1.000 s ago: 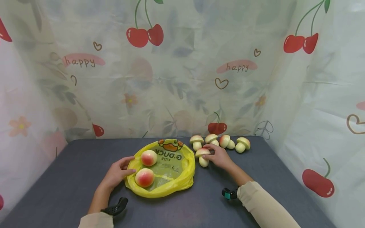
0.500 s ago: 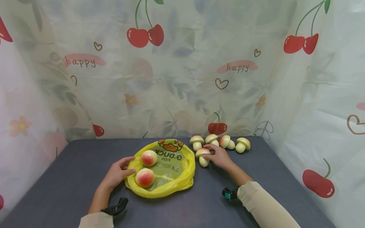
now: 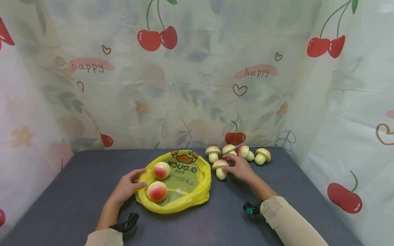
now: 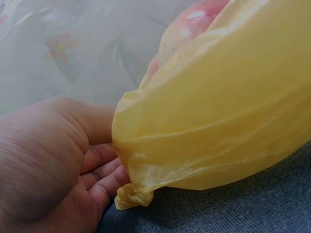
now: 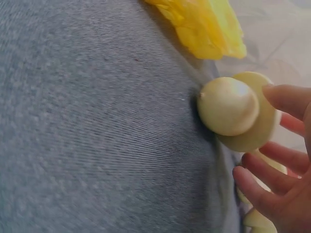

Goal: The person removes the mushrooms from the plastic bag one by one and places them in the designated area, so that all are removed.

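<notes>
My left hand holds the left rim of a yellow plastic bag, its thumb going behind the film in the left wrist view. Two round cream-and-red pieces that look like toy peaches, one nearer and one farther, lie in the bag. Just right of the bag, a toy mushroom stands on the table, cap up. Beside that mushroom is my right hand. Its fingers are spread in the right wrist view, with the thumb tip close to the cap; whether it touches cannot be told.
Several more toy mushrooms stand or lean in a row along the table's back edge, such as the leftmost one and the rightmost one. A printed curtain surrounds the dark table at the back and sides.
My right hand has let go of the near mushroom and drawn back slightly to the right. The mushroom stays in place. My left hand and the bag have not visibly moved.
</notes>
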A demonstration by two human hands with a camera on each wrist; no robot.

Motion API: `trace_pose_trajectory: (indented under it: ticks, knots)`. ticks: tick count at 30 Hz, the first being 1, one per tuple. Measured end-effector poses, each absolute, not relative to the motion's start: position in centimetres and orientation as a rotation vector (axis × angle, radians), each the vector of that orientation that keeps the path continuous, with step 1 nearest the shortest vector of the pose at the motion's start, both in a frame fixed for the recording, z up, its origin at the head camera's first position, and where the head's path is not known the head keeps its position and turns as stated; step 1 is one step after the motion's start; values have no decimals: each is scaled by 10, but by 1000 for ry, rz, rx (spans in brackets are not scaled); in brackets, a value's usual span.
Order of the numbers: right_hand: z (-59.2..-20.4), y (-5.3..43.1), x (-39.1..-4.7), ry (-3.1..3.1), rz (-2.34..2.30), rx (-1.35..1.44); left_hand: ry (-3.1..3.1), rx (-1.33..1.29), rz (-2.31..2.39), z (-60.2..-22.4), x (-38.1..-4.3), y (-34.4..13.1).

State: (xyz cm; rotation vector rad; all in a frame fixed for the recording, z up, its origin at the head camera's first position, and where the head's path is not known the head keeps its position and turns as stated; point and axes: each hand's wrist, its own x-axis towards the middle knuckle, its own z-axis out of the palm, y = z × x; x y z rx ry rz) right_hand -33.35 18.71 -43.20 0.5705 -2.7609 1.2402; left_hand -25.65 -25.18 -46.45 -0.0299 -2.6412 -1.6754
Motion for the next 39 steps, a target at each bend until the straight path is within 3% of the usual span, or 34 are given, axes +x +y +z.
trace_pose_trajectory:
  ticks: [16, 29, 39]
  knots:
    - [-396, 174, -336, -2652, 1226, 693, -2650, -36, -1669, -464, -258, -253]
    - [-354, 117, -345, -2632, 1140, 844, -2642, -15, -1695, -463, -257, -252]
    - [-359, 67, -356, -2611, 1281, 892, -2637, -11, -1699, -466, -259, -253]
